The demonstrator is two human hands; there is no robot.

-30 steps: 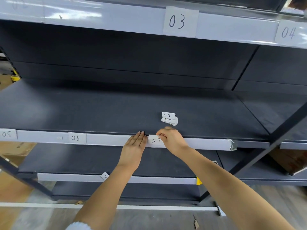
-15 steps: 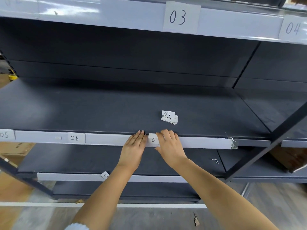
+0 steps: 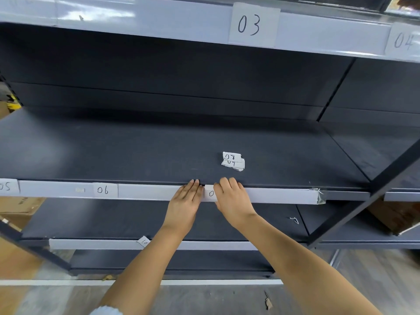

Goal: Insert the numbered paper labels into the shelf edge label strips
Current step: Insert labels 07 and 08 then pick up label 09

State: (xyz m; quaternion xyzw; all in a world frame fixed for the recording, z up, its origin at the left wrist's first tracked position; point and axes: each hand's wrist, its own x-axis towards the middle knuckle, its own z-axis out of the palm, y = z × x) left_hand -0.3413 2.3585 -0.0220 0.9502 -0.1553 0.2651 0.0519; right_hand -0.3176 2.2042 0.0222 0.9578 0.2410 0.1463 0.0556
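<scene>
A white paper label (image 3: 210, 193) sits in the middle shelf's grey edge strip (image 3: 147, 192); only its "0" shows between my hands. My left hand (image 3: 185, 202) lies flat on the strip just left of the label, fingers straight. My right hand (image 3: 233, 200) presses flat over the label's right part, fingers straight and reaching the shelf's front edge. A small stack of loose numbered labels (image 3: 233, 161), "08" on top, lies on the dark shelf behind my hands. Labels "05" (image 3: 5, 186) and "06" (image 3: 103, 190) sit in the same strip.
The upper strip carries labels "03" (image 3: 250, 25) and "04" (image 3: 403, 40). A tilted label "10" (image 3: 144, 241) sticks out of the lower shelf strip. A dark slanted upright (image 3: 372, 192) crosses on the right. Cardboard boxes (image 3: 20, 205) stand at left and right.
My right hand went from curled fingers at the label's right edge to a flat palm over the label, hiding its second digit. My left hand stayed in place.
</scene>
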